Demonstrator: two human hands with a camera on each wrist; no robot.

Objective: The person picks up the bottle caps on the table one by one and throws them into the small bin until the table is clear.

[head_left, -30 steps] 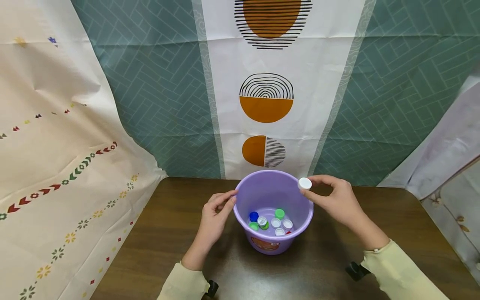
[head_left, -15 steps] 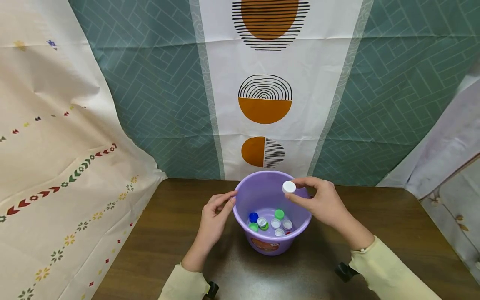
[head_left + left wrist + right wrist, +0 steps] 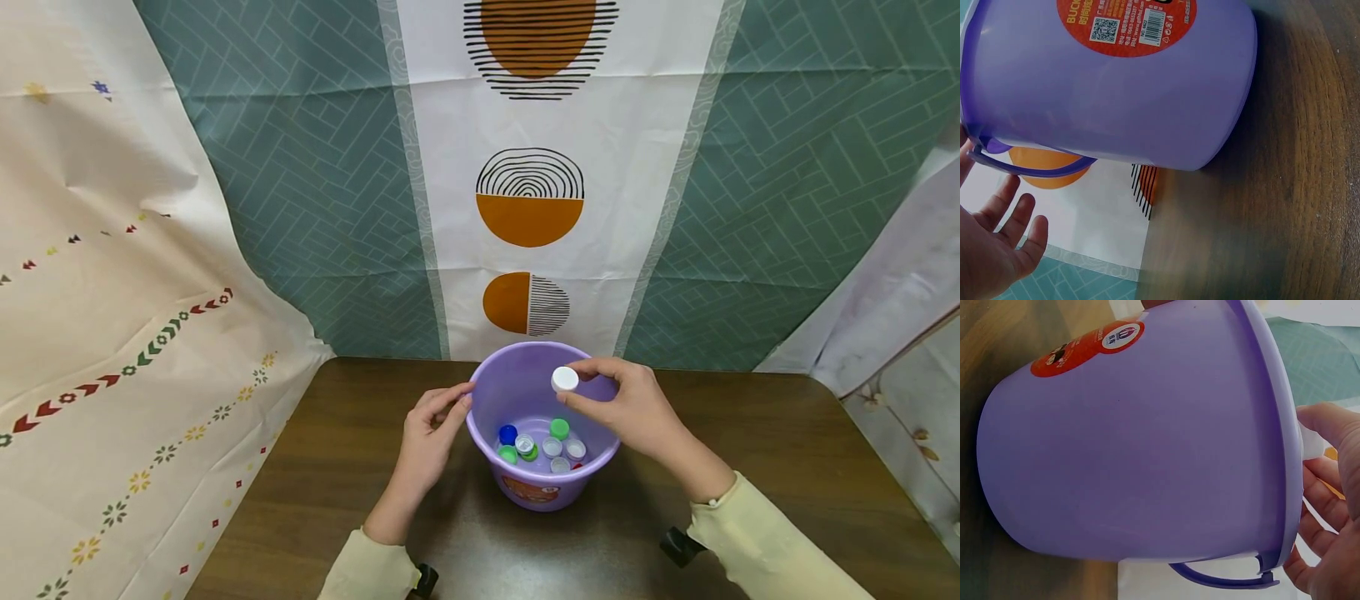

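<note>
A purple bucket [image 3: 517,387] stands upright on the table, with several bottle caps on its floor, among them a blue cap [image 3: 507,434], a green cap [image 3: 559,428] and a white cap [image 3: 575,449]. My left hand [image 3: 423,437] pinches the bucket's left rim between thumb and index finger; in the left wrist view the other fingers [image 3: 1016,219] are spread below the handle [image 3: 1035,170]. Over the bucket's opening, my right hand [image 3: 630,412] pinches another white bottle cap [image 3: 565,380] by thumb and fingertips. The bucket's rim partly hides that cap in the right wrist view.
The brown wooden table [image 3: 322,492] carries the bucket. Behind its far edge hangs a green and white patterned cloth [image 3: 360,208]. A cream cloth [image 3: 150,350] drapes along the left side and a pale cloth [image 3: 885,275] along the right.
My right hand has carried the white bottle cap leftward, from the bucket's right rim to over its opening. The left hand stays on the rim.
</note>
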